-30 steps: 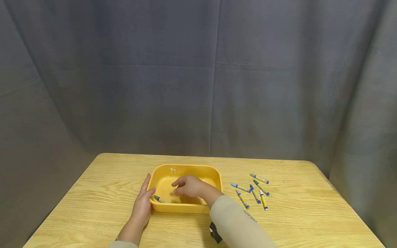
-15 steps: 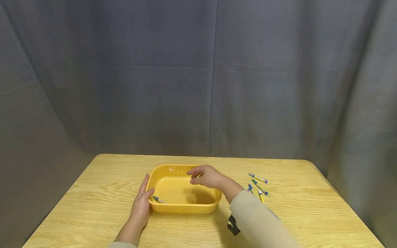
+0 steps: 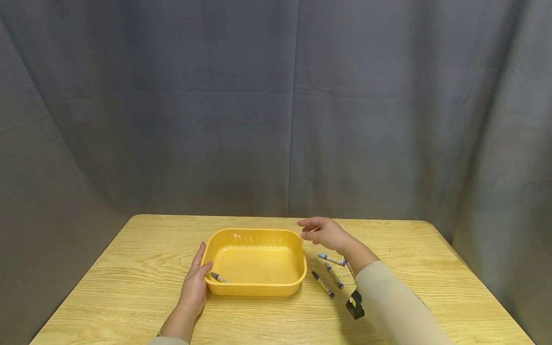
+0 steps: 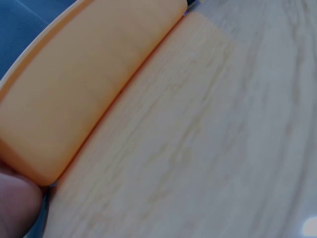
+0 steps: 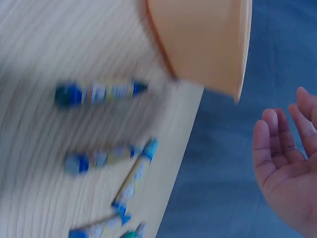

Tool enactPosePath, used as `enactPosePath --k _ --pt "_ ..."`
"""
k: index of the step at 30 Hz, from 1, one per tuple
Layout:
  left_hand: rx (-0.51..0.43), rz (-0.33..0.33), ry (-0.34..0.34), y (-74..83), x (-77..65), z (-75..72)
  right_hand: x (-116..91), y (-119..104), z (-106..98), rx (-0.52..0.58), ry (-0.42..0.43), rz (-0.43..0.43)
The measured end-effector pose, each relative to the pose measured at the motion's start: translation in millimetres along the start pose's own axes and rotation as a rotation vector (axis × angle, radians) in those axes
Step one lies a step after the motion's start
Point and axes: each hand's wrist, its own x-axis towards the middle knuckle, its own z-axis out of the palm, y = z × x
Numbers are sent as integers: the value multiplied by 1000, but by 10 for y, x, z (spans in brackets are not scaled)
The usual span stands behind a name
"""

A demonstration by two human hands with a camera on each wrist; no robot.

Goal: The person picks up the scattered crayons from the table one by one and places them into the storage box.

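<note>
My left hand grips the left side of a yellow plastic tray, thumb over the rim and fingers along the outer wall. In the left wrist view, a fingertip presses by the tray's lower corner. One dark-tipped crayon lies inside the tray at its front left. My right hand hovers just beyond the tray's right rim, fingers loosely bent and holding nothing. On the table below it lie a light-blue crayon, a grey-tipped crayon and a dark-green crayon.
More crayons, partly cut off, show at the bottom of the right wrist view, such as a blue-ended crayon; in the head view my right forearm covers most of them. The wooden table ends at a grey curtain.
My right hand has lifted out of the tray and moved right, past its rim. The dark-green crayon near the tray has come into view. My left hand keeps its grip.
</note>
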Motion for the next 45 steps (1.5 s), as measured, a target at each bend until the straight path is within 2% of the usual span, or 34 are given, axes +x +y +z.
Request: enactPosePath --k 9,15,35,45 --pt "-8 -8 -4 2 -5 -6 -149 328 -366 17 80 65" --pt "-8 -19 7 16 -9 -13 -250 533 -505 18 106 103" --pt "6 -17 13 8 -23 -22 -449 1029 -703 -101 214 235" --pt "5 -14 19 6 -18 -16 -448 1198 -699 -114 208 293"
